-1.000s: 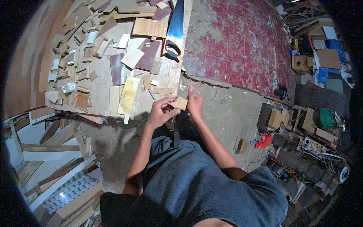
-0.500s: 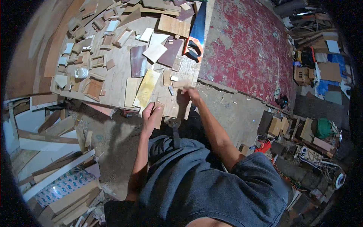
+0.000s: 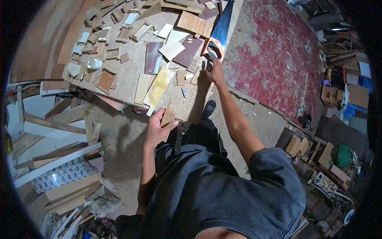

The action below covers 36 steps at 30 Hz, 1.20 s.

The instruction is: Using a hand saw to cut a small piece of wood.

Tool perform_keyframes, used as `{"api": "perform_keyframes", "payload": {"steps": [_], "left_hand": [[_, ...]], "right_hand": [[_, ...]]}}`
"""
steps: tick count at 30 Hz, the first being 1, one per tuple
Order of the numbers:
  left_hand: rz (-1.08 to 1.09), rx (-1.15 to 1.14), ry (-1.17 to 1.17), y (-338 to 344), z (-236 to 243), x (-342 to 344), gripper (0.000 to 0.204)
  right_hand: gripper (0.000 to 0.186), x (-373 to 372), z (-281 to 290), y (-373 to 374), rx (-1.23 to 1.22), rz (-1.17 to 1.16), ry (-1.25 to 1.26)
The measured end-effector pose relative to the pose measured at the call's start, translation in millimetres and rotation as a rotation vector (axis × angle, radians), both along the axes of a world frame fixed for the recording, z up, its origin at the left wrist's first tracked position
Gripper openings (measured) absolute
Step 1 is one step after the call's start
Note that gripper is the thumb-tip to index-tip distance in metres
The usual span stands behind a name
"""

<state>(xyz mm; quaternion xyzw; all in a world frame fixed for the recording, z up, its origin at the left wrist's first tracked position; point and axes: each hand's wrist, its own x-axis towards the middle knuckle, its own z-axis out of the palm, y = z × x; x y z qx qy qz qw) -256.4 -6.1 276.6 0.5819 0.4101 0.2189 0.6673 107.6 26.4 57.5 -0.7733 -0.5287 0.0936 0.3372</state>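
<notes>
A handsaw (image 3: 223,30) with a blue blade and an orange-and-black handle lies along the right edge of the workbench (image 3: 115,89). My right hand (image 3: 215,71) is at its handle, with the fingers closed about the lower part. Close to my body, just off the bench's front edge, my left hand (image 3: 156,129) pinches a small, thin brown wood piece (image 3: 168,116) between thumb and fingers. Near that hand lie a yellow-stained board (image 3: 160,88) and a pale wood strip (image 3: 142,88).
Small wooden boxes and offcuts (image 3: 113,53) crowd the bench's left side, beside a white tub (image 3: 94,63). Dark maroon panels (image 3: 191,51) lie mid-bench. Scrap timber (image 3: 59,151) is piled on the floor at left; boxes and tools (image 3: 334,155) line the right. Worn red flooring (image 3: 266,59) lies beyond.
My right hand has moved forward from above the bench's front right corner to the saw handle. The left hand still holds the wood piece, now tilted differently. The view has shifted slightly.
</notes>
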Motion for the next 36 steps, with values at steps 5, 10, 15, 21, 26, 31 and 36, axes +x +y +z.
{"api": "perform_keyframes", "payload": {"steps": [5, 10, 15, 21, 26, 31, 36], "left_hand": [[-0.004, -0.253, -0.005, -7, 29, 5, 0.036], [0.047, -0.466, -0.101, -19, 32, -11, 0.052], [0.087, -0.657, -0.412, -25, 45, -4, 0.076], [0.072, -0.671, -0.511, -30, 53, 2, 0.076], [0.078, -0.613, -0.323, -30, 60, 13, 0.066], [-0.099, -0.143, 0.081, -16, 66, 34, 0.044], [-0.169, 0.403, 0.401, -6, 61, 78, 0.047]], "right_hand": [[0.052, 36, -12, 24, -0.179, -0.067, -0.175], [0.044, 33, -9, 45, -0.245, -0.152, -0.321], [0.054, 52, -15, 57, -0.454, -0.083, -0.395], [0.044, 65, -8, 61, -0.558, -0.075, -0.353], [0.034, 65, 9, 41, -0.213, -0.21, -0.306], [0.025, 51, 34, -14, -0.072, -0.252, -0.257], [0.02, 30, 67, -111, 0.157, -0.343, -0.158]]}}
